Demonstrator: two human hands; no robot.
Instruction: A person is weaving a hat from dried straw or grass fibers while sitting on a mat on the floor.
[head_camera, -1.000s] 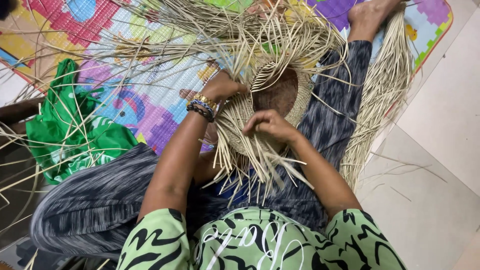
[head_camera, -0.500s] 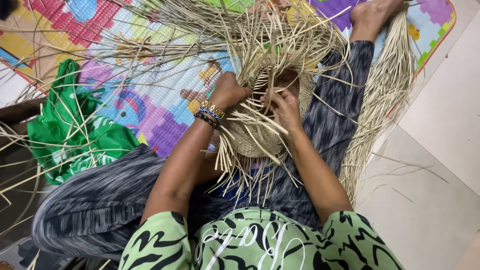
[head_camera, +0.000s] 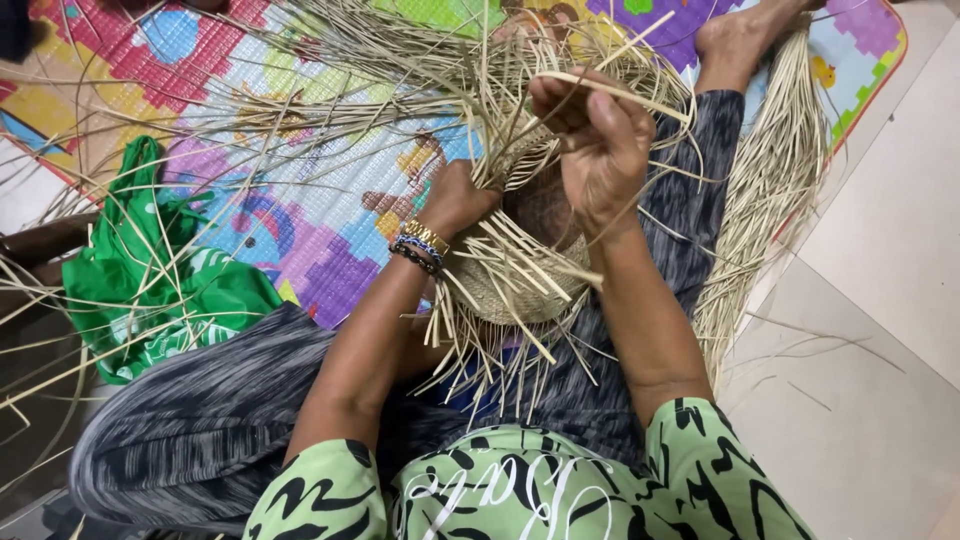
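A half-woven straw basket (head_camera: 520, 280) rests on my lap, loose straw strips sticking out all around its rim. My left hand (head_camera: 455, 200), with bead and metal bracelets on the wrist, grips the basket's left side. Raised above the basket, my right hand (head_camera: 595, 145) pinches a pale straw strip (head_camera: 620, 95) that runs off to the right. My legs in grey patterned trousers stretch out under the basket.
A colourful puzzle-pattern floor mat (head_camera: 300, 210) lies under me. A green plastic bag (head_camera: 150, 280) sits at the left. A bundle of long straw (head_camera: 770, 190) lies along my right leg. Tiled floor (head_camera: 880, 330) is at the right. Loose straw spreads across the mat ahead.
My right hand has lifted from the basket's near rim up over it, pulling a strip with it. The left hand has stayed on the basket's side.
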